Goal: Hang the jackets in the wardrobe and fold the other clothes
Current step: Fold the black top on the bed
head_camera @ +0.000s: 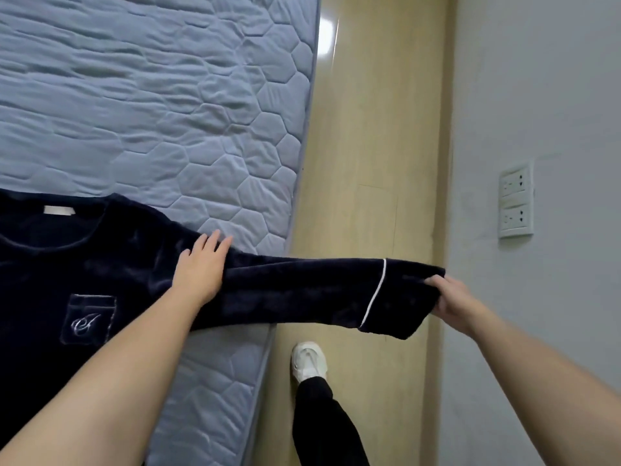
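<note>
The navy top [67, 264] is lying front-up on the bed's mattress [151, 112], near its edge. The left hand [201, 264] is pressing flat, fingers straight, at the shoulder, apparently anchoring the body. The right hand [453, 297] is pinching the cuff [403, 297], drawing the sleeve [302, 290] taut beyond the bed, likely readying an inward fold. The chest pocket [90, 317] is bearing a script monogram, possibly "J". The neck label [58, 210] is showing nothing legible.

Bare mattress [151, 95] beyond top [67, 264], narrow floor strip [369, 163], wall [537, 95] close right
</note>
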A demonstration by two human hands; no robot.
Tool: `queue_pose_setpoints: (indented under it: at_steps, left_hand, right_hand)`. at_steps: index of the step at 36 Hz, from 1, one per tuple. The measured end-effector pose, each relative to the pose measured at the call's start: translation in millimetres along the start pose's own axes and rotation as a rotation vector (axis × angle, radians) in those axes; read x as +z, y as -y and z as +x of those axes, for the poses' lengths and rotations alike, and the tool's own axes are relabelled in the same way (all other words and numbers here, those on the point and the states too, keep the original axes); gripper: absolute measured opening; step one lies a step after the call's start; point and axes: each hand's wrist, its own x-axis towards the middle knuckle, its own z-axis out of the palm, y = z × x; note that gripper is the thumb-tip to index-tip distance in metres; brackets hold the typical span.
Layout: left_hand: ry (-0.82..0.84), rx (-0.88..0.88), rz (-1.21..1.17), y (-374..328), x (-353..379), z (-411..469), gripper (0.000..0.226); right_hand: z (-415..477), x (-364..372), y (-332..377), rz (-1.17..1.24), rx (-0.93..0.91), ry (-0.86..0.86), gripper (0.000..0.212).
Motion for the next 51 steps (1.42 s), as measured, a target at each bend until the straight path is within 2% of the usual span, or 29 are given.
queue_pose_setpoints:
  at_steps: [5,6,8,10,11,14,16,19,22,24,29,31,33,35,39,41,45,49,51]
  left_hand:
    - [0.138,0.171,0.223,2,-11,40,0.024]
    - [0.084,0.196,0.210,3,-15,45,0.017]
    - [-0.175,0.199,0.068,7,-21,51,0.014]
    - [-0.391,0.094,-0.084,12,-20,56,0.013]
    - [-0.408,0.023,-0.115,11,-17,55,0.018]
    - [-0.320,-0.206,-0.157,1,0,48,0.049]
    - [-0.250,-0.422,-0.272,-12,13,37,0.064]
    - [-0.170,-0.716,-0.522,-38,34,22,0.072]
    - [-0.165,-0.784,-0.767,-72,42,25,0.072]
    - [-0.191,-0.677,-0.840,-100,43,34,0.071]
    - [-0.275,-0.259,-0.948,-141,41,31,0.064]
    - [-0.300,-0.149,-0.836,-132,44,16,0.058]
    - [-0.328,-0.067,-0.579,-117,46,2,0.056]
    - [-0.302,0.018,-0.362,-103,45,0,0.057]
    - [-0.256,0.227,-0.085,-82,36,17,0.054]
    - [-0.210,0.324,-0.010,-76,28,28,0.045]
    - [-0.110,0.542,0.105,-76,16,46,0.028]
    - [-0.145,0.603,0.109,-80,2,58,0.023]
    - [-0.168,0.611,0.059,-80,-3,63,0.022]
  right_hand:
    - [17,15,-25,0.017,-0.006,-0.093,0.016]
    - [17,15,-29,0.029,-0.015,-0.107,0.016]
    - [17,13,-34,0.040,-0.035,-0.152,0.016]
    - [18,12,-38,0.036,-0.051,-0.188,0.017]
    - [19,13,-40,0.024,-0.047,-0.194,0.017]
    - [24,18,-44,-0.012,-0.003,-0.200,0.017]
    - [29,22,-46,-0.002,0.023,-0.230,0.016]
    - [35,30,-48,0.025,0.061,-0.265,0.018]
    - [41,37,-48,0.050,0.079,-0.280,0.020]
    - [44,41,-48,0.070,0.072,-0.284,0.021]
    - [44,45,-45,0.236,0.061,-0.245,0.024]
    - [38,43,-44,0.309,0.076,-0.187,0.025]
    - [33,38,-44,0.299,0.058,-0.145,0.027]
    - [28,33,-45,0.177,0.016,-0.143,0.028]
    - [21,26,-48,-0.030,-0.087,-0.170,0.036]
    - [19,26,-48,-0.078,-0.136,-0.241,0.035]
    - [21,26,-50,-0.178,-0.207,-0.304,0.020]
    - [25,24,-52,-0.151,-0.222,-0.314,0.013]
    - [27,21,-52,-0.151,-0.197,-0.287,0.019]
